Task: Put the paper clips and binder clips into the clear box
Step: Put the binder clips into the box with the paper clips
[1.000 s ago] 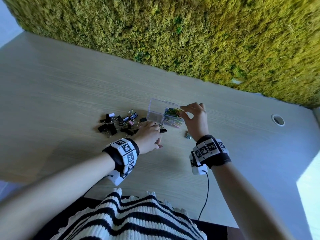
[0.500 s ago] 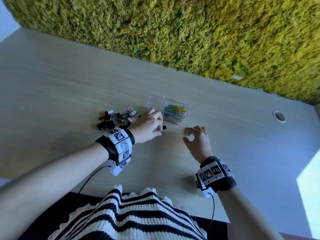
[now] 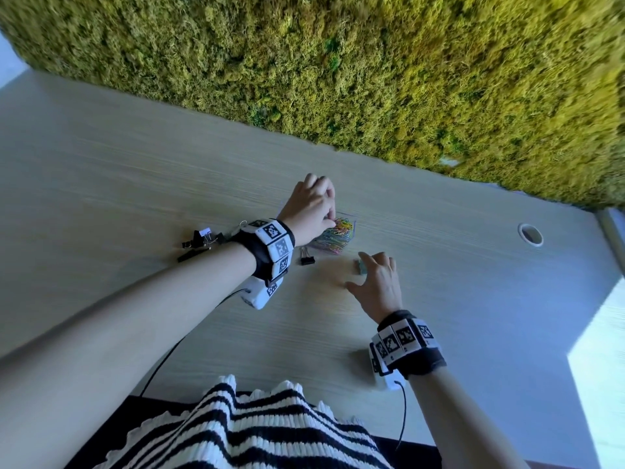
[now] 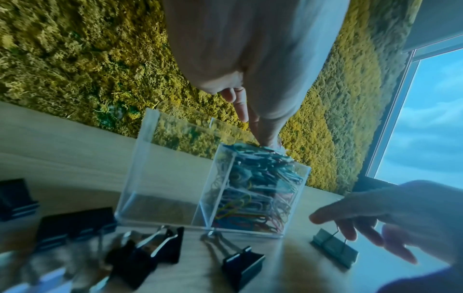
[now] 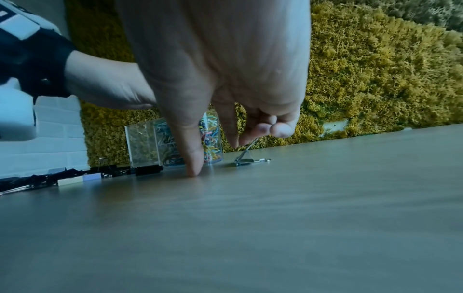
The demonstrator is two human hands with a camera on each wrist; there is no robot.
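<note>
The clear box (image 4: 175, 198) has two compartments: the left one is bare and the right one is heaped with coloured paper clips (image 4: 258, 190). My left hand (image 3: 329, 221) hovers over the full side, its thumb and fingertips (image 4: 267, 138) pinched together on top of the heap. A pale grey binder clip (image 4: 333, 249) stands on the desk right of the box. My right hand (image 5: 215, 156) reaches over it, fingertips (image 5: 250, 132) touching its raised wire handle and thumb planted apart on the desk. One black binder clip (image 3: 307, 258) lies just in front of the box.
A pile of black and white binder clips (image 3: 203, 240) lies left of the box, partly behind my left wrist. A moss wall (image 3: 372, 79) runs along the desk's far edge. There is a round cable hole (image 3: 530, 234) far right. Cables trail from both wristbands.
My left hand has risen from the desk beside the box to the paper-clip heap. The right hand stays low by the grey binder clip, its fingers now on the wire handle.
</note>
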